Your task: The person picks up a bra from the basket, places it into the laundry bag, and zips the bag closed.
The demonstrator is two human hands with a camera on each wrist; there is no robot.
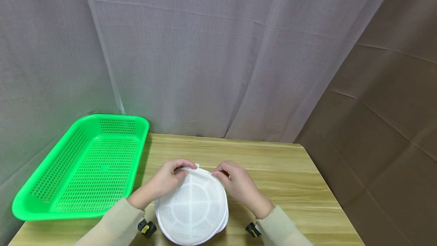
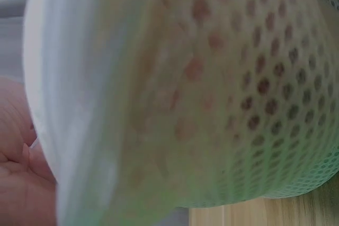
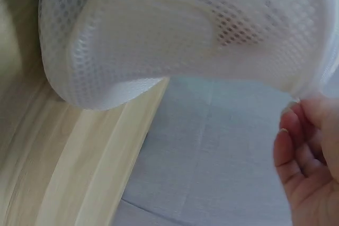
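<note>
A round white mesh laundry bag (image 1: 191,208) is held up near the front edge of the table. My left hand (image 1: 170,177) pinches its upper rim, close to a small white tab (image 1: 197,165). At the upper right of the same rim, my right hand (image 1: 233,181) pinches the edge between thumb and forefinger. In the right wrist view the mesh (image 3: 148,35) hangs in a soft fold from these fingertips (image 3: 296,107). The left wrist view is filled by the mesh (image 2: 270,93) and its pale edge band (image 2: 69,78), which hide most of the left fingers.
A green plastic basket (image 1: 138,155) with perforated sides and floor stands on the left of the wooden table (image 1: 280,177). Grey cloth (image 1: 191,67) hangs behind the table, and brown cloth (image 1: 382,136) borders it on the right.
</note>
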